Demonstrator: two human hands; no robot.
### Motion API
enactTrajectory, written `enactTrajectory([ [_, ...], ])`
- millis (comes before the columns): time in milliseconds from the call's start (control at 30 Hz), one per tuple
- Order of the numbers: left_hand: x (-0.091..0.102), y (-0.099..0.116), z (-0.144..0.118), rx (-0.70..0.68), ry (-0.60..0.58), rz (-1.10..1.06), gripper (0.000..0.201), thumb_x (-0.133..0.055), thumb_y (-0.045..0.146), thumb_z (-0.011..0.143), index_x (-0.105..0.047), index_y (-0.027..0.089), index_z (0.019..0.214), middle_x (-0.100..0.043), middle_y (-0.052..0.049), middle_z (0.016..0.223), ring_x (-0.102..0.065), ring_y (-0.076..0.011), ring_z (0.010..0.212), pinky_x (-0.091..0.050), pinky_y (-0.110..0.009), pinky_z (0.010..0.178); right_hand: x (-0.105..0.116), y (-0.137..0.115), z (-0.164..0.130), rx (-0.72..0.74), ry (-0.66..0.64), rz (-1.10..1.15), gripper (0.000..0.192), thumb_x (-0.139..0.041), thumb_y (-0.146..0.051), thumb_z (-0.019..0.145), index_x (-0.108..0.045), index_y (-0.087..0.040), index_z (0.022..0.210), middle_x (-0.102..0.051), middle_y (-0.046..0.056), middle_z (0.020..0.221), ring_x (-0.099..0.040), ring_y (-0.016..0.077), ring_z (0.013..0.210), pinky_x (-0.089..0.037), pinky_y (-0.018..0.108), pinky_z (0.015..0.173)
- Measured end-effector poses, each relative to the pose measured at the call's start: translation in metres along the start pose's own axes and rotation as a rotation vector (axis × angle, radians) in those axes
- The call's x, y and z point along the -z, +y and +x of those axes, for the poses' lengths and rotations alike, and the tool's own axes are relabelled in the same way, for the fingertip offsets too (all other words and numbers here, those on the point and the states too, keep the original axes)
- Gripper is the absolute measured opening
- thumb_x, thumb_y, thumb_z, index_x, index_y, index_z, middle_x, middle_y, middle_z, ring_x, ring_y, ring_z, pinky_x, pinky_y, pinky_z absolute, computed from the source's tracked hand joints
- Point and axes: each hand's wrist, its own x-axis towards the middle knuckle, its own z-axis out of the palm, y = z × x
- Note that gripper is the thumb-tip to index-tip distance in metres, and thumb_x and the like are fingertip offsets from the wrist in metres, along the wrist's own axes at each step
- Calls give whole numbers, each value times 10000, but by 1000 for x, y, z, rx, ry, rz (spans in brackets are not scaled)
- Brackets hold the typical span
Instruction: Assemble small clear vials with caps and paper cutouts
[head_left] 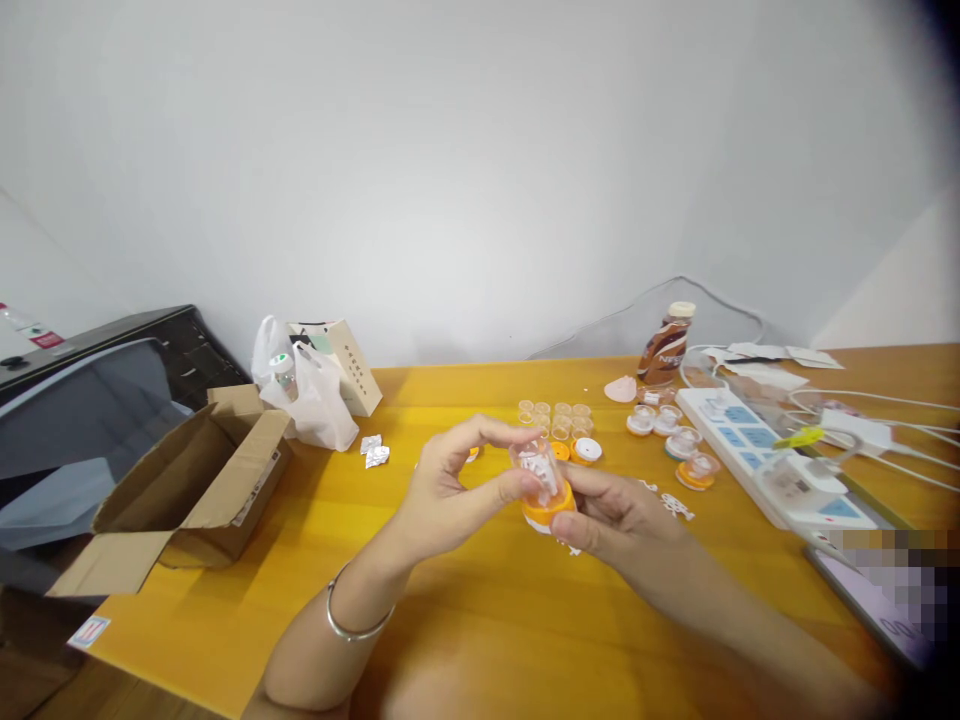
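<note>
Both my hands meet above the middle of the yellow table (480, 610) on one small capsule (544, 487). It has a clear plastic dome with white bits inside and an orange base. My left hand (450, 490), with a silver bangle at the wrist, pinches the clear dome from the left. My right hand (615, 515) grips the orange base from below and the right. Just behind the hands stand several small clear cups (555, 418) in rows and an orange-and-white cap (586, 450).
An open cardboard box (199, 480) sits at the table's left edge, with a white plastic bag (307, 395) and a cream carton (346, 365) behind it. On the right are several more capsules (686, 455), a brown bottle (666, 347), a white power strip (765, 455) and cables.
</note>
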Motion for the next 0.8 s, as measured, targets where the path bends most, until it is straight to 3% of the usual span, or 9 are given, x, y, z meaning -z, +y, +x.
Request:
enactTrajectory([
  [167, -1, 1, -1, 77, -88, -177, 250, -631, 295, 760, -608, 157, 967, -656, -87, 901, -613, -180, 818, -470, -306, 751, 0, 5, -2, -31, -106, 145, 297, -639, -461, 716, -658, -204, 862, -550, 1, 744, -466, 133, 665, -399, 269, 669],
  [333, -6, 0, -2, 87, -72, -307, 264, -641, 325, 749, -589, 154, 943, -644, -78, 868, -605, -147, 727, -478, -252, 630, -7, 9, -3, -28, -126, 387, 307, -630, -480, 718, -649, -175, 755, -515, 7, 702, -430, 121, 635, -387, 240, 607],
  [467, -8, 2, -5, 26, -9, -211, 237, -681, 254, 714, -601, 155, 914, -613, -45, 811, -582, -132, 738, -468, -248, 668, -7, 3, -4, -21, -112, 261, 258, -621, -443, 740, -647, -190, 780, -512, -7, 694, -432, 124, 646, -385, 247, 632],
  [600, -7, 3, -7, -23, 62, -104, 236, -698, 199, 693, -603, 168, 907, -617, -42, 823, -577, -146, 795, -454, -282, 764, -6, -1, -5, 4, -5, 71, 182, -640, -383, 739, -643, -227, 831, -521, -22, 728, -438, 125, 658, -383, 255, 658],
  [667, -7, 3, -6, 31, 10, -155, 242, -655, 249, 740, -590, 167, 958, -625, -72, 889, -589, -160, 796, -470, -284, 721, -7, 2, -5, 28, 21, 102, 198, -637, -412, 733, -646, -220, 780, -519, -19, 696, -436, 125, 632, -386, 257, 640],
  [800, -8, 0, -2, 167, -238, -421, 325, -517, 391, 827, -514, 202, 1091, -598, -119, 1069, -612, -174, 750, -489, -278, 585, -9, 10, -3, -6, -28, 338, 294, -623, -485, 718, -640, -193, 738, -539, 8, 712, -449, 123, 600, -394, 256, 584],
])
